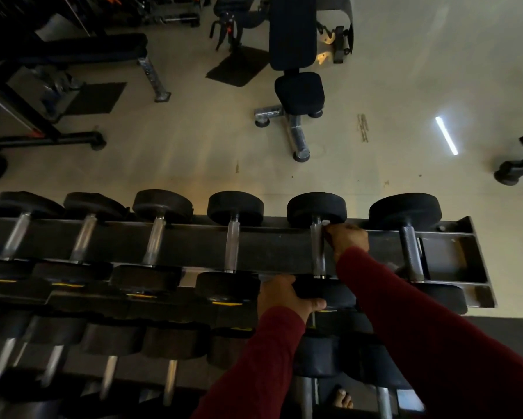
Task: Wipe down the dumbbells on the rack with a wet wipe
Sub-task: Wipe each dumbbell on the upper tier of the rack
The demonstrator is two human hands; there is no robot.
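Top tier of the rack [453, 234] holds a row of dumbbells w/ black round heads & metal handles, laid front-to-back across the rails. The dumbbell being worked on [318, 252] is 2nd from the right end. Right hand [349, 238] is curled against the far end of its handle, just under the far head, pinching a small white wet wipe [326, 222] — only a scrap of it shows between fingers & metal. Left hand [284, 297] grips the near head of the same dumbbell, thumb at the front face, fingers wrapped over the left edge. Both arms in dark red sleeves [435, 337]. Lower tiers carry more dumbbells, blurred & dim; some near heads have yellow marks. A bare foot [343, 400] shows below the rack. Beyond the rack, pale floor [405, 71] w/ an adjustable bench [295, 55] — plus a flat bench [97, 49] at upper left.
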